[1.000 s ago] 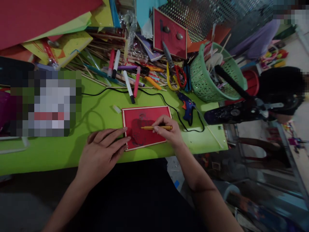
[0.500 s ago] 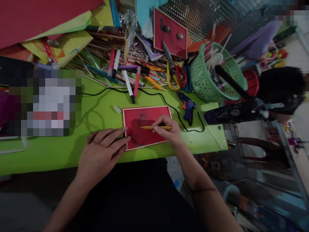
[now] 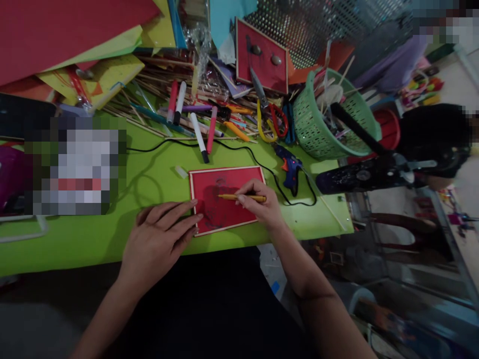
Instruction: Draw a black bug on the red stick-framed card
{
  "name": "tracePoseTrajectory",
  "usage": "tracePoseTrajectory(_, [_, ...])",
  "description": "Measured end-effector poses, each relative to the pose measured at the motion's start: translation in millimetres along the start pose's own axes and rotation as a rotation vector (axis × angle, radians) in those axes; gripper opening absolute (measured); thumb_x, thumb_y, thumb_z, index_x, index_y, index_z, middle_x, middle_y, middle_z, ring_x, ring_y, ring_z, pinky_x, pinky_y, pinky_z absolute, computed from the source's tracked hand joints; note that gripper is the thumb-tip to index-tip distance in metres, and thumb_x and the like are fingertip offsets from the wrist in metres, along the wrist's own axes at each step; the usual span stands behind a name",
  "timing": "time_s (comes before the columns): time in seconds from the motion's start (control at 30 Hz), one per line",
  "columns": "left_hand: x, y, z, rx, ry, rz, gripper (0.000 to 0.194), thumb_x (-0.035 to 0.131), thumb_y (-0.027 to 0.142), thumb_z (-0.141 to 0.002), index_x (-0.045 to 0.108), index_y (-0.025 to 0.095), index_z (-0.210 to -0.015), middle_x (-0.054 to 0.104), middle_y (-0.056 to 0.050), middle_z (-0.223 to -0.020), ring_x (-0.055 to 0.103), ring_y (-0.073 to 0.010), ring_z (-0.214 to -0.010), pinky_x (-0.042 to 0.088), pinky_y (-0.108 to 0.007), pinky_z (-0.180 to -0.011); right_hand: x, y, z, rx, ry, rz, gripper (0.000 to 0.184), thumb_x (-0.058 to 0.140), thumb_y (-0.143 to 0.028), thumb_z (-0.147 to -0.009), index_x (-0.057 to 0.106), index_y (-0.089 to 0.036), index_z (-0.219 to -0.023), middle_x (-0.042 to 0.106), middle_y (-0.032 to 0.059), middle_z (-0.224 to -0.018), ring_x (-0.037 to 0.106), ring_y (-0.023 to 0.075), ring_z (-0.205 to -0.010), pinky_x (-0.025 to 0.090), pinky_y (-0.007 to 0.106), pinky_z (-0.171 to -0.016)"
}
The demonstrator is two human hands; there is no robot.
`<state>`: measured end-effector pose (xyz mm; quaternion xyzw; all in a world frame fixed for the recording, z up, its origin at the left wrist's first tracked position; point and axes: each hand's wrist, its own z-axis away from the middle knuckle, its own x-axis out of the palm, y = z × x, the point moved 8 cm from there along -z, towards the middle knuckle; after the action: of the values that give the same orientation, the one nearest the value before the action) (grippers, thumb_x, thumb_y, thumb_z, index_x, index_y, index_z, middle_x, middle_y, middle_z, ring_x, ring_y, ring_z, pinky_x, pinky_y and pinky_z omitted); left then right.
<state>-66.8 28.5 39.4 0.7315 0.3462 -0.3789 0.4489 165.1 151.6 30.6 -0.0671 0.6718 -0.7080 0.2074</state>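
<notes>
Right hand (image 3: 263,207) pinches pen (image 3: 229,197) | left hand (image 3: 159,229) outstretched, touching panel (image 3: 224,209) | green basket (image 3: 313,122) holds sticks (image 3: 347,70)

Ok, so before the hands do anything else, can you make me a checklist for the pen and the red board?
1. Pen gripped: ok. The right hand holds the gold-coloured pen.
2. Board steadied: ok. Fingers of the left hand rest on the left edge of the red board.
3. Pen tip touching the board: cannot tell. It points at the red surface, but contact isn't clear.
4. Glue gun away from the board: ok. The blue glue gun lies apart, beyond its right side.
5. Cord off the board: cannot tell. The black cord passes close to the far right corner.
</notes>
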Motion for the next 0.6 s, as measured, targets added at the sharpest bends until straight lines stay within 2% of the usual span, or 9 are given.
tracePoseTrajectory(0.2, [0.0,0,-7,-0.001,0.015,-0.018,0.029,0.065,0.027,-0.116,0.088,0.032,-0.133,0.086,-0.004,-0.147,0.079,-0.0348,-0.126,0.054,-0.054,-0.101,-6,9,-12,0.052,0.071,-0.137,0.045,0.094,-0.062,-0.084,0.071,-0.024,-0.089,0.076,0.0010,-0.075,0.068,0.0158,-0.065,0.054,0.027,-0.059])
tracePoseTrajectory(0.43, [2.9,-5,-35,-0.068,0.022,0.021,0.033,0.062,0.026,-0.117,0.086,0.033,-0.138,0.082,-0.004,-0.155,0.078,-0.0365,-0.130,0.054,-0.059,-0.107,-22,10,-48,0.034,0.163,-0.248,0.045,0.097,-0.059,-0.076,0.069,-0.025,-0.083,0.072,-0.0031,-0.068,0.065,0.0131,-0.060,0.052,0.023,-0.054])
tracePoseTrajectory(0.53, [-6.0,2,-42,-0.065,0.127,0.124,0.028,0.064,0.029,-0.117,0.087,0.032,-0.134,0.086,-0.006,-0.147,0.080,-0.0338,-0.127,0.058,-0.056,-0.109,-27,9,-47,0.006,0.189,-0.274,0.046,0.097,-0.060,-0.075,0.068,-0.025,-0.083,0.070,-0.0035,-0.071,0.068,0.0137,-0.063,0.052,0.023,-0.054])
tracePoseTrajectory(0.6, [-25.4,12,-38,-0.036,0.220,0.257,0.022,0.067,0.030,-0.117,0.086,0.031,-0.128,0.091,-0.003,-0.135,0.082,-0.0283,-0.119,0.060,-0.051,-0.107,-32,8,-41,-0.023,0.223,-0.284,0.047,0.095,-0.062,-0.077,0.066,-0.026,-0.085,0.068,-0.0039,-0.072,0.070,0.0141,-0.065,0.052,0.024,-0.055])
